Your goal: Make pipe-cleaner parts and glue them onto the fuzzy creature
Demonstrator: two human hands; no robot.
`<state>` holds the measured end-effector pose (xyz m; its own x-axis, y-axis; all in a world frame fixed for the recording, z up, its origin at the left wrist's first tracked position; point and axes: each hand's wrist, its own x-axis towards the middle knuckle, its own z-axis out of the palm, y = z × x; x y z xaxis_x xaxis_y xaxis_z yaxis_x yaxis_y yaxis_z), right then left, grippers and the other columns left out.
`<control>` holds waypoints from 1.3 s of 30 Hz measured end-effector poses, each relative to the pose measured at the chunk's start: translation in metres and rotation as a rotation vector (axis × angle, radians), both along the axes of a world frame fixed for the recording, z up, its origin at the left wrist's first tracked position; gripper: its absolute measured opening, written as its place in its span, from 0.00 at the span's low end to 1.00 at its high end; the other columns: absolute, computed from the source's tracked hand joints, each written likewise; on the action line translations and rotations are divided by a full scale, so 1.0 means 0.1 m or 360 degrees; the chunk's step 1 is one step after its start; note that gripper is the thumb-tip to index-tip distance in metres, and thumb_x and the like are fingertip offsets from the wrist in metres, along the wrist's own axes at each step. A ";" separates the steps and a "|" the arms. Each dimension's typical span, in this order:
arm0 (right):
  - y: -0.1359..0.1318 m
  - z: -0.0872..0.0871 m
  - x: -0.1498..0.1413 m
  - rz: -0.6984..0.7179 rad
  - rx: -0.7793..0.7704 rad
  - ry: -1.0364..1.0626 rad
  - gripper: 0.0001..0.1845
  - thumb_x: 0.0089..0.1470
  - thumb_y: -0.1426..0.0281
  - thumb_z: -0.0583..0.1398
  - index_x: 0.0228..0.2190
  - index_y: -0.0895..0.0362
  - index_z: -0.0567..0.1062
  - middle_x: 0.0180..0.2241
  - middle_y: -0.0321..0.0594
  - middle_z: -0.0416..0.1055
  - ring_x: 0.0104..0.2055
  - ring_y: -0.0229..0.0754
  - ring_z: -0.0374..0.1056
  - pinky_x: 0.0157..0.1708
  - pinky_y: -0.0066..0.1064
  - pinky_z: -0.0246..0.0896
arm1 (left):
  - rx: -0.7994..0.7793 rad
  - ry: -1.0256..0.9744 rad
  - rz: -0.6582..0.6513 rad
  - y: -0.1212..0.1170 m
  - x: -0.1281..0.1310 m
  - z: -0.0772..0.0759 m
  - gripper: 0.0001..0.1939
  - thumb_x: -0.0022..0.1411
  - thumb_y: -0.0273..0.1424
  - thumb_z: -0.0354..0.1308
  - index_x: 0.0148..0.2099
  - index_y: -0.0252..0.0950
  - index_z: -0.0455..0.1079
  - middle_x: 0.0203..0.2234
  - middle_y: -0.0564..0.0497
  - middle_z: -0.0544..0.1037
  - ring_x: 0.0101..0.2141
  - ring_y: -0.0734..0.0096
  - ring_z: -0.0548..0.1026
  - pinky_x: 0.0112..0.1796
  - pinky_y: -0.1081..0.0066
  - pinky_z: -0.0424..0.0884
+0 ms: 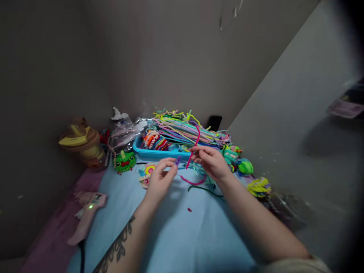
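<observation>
My left hand (162, 176) is closed in a pinch on a small purple piece (178, 160), too blurred to tell its kind. Between the thumb and fingers of my right hand (210, 161) is a bright pink pipe cleaner (197, 134), bent at the top, with its lower end sticking out below the fingers. The two hands are close together but apart, raised over the light blue cloth (176, 235). Under them lie a curved magenta pipe cleaner (193, 182), a dark green one (206, 189) and a short dark red scrap (189, 209).
A blue tray (159, 154) heaped with coloured pipe cleaners (184, 127) stands against the wall. Left are a green fuzzy figure (125, 162), a lidded pot (85, 148) and a pink glue gun (88, 218) with its light on. Several fuzzy pieces (258, 187) line the right.
</observation>
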<state>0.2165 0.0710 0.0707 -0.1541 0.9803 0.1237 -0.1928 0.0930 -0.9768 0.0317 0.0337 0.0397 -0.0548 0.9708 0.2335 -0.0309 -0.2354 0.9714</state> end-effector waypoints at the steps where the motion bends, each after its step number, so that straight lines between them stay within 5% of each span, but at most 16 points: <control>1: -0.09 -0.09 0.01 -0.0080 -0.0065 0.0150 0.14 0.44 0.62 0.66 0.33 0.56 0.79 0.29 0.40 0.76 0.29 0.38 0.70 0.30 0.28 0.65 | -0.0104 -0.0008 -0.0236 -0.01 0.04 -0.01 0.09 0.55 0.36 0.58 0.29 0.35 0.70 0.40 0.47 0.75 0.40 0.65 0.72 0.37 0.71 0.67; 3: -0.25 -0.27 -0.02 -0.0229 -0.0146 0.0373 0.13 0.42 0.63 0.67 0.32 0.55 0.79 0.36 0.42 0.76 0.32 0.38 0.71 0.31 0.29 0.67 | -0.0285 -0.0013 -0.0632 -0.02 0.10 -0.05 0.11 0.54 0.38 0.60 0.29 0.35 0.71 0.36 0.47 0.76 0.37 0.66 0.73 0.36 0.71 0.67; 5: -0.37 -0.44 -0.07 -0.0331 -0.0194 0.0500 0.12 0.43 0.64 0.67 0.33 0.55 0.79 0.39 0.43 0.75 0.33 0.39 0.71 0.33 0.30 0.67 | -0.0457 -0.0058 -0.0791 -0.02 0.14 -0.10 0.13 0.53 0.39 0.60 0.28 0.33 0.70 0.27 0.49 0.75 0.30 0.70 0.71 0.33 0.72 0.66; 12: -0.49 -0.80 -0.22 -0.0427 0.0008 0.0012 0.14 0.49 0.67 0.63 0.41 0.52 0.76 0.34 0.38 0.74 0.32 0.38 0.68 0.31 0.29 0.64 | -0.0693 -0.0299 -0.0796 0.03 0.13 -0.18 0.13 0.53 0.38 0.60 0.26 0.33 0.68 0.19 0.55 0.69 0.21 0.78 0.64 0.24 0.77 0.60; 18: -0.48 -0.78 -0.15 -0.0375 0.0039 -0.0278 0.04 0.48 0.68 0.62 0.29 0.54 0.76 0.26 0.36 0.72 0.30 0.40 0.67 0.32 0.31 0.64 | -0.0726 -0.0219 -0.0839 0.01 0.13 -0.18 0.13 0.53 0.39 0.61 0.27 0.33 0.67 0.19 0.55 0.69 0.20 0.79 0.64 0.23 0.77 0.58; 22: -0.44 -0.67 -0.11 -0.0598 -0.0056 -0.0278 0.04 0.44 0.69 0.64 0.27 0.54 0.74 0.27 0.37 0.73 0.31 0.42 0.68 0.33 0.33 0.64 | -0.0708 -0.0176 -0.0483 0.03 0.12 -0.20 0.15 0.52 0.42 0.61 0.29 0.33 0.68 0.19 0.56 0.70 0.19 0.79 0.63 0.21 0.78 0.59; 26: -0.42 -0.57 -0.20 -0.0527 -0.0050 -0.0150 0.06 0.42 0.70 0.65 0.26 0.54 0.73 0.25 0.35 0.72 0.29 0.40 0.68 0.31 0.31 0.65 | -0.0653 -0.0043 -0.0252 0.02 0.13 -0.21 0.17 0.52 0.43 0.60 0.31 0.32 0.70 0.16 0.57 0.69 0.15 0.80 0.62 0.19 0.78 0.58; 39: -0.49 -0.71 -0.27 -0.0426 -0.0274 -0.0093 0.07 0.42 0.67 0.64 0.25 0.54 0.71 0.22 0.33 0.68 0.21 0.36 0.63 0.22 0.28 0.62 | -0.0415 0.0438 -0.0279 -0.11 0.20 -0.34 0.10 0.59 0.34 0.53 0.32 0.34 0.72 0.18 0.54 0.69 0.18 0.76 0.65 0.19 0.77 0.59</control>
<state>0.1894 0.0224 -0.0007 0.1100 0.9927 -0.0489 -0.1267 -0.0348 -0.9913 0.0514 0.0226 0.0058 0.1467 0.9884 -0.0382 0.2206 0.0050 0.9754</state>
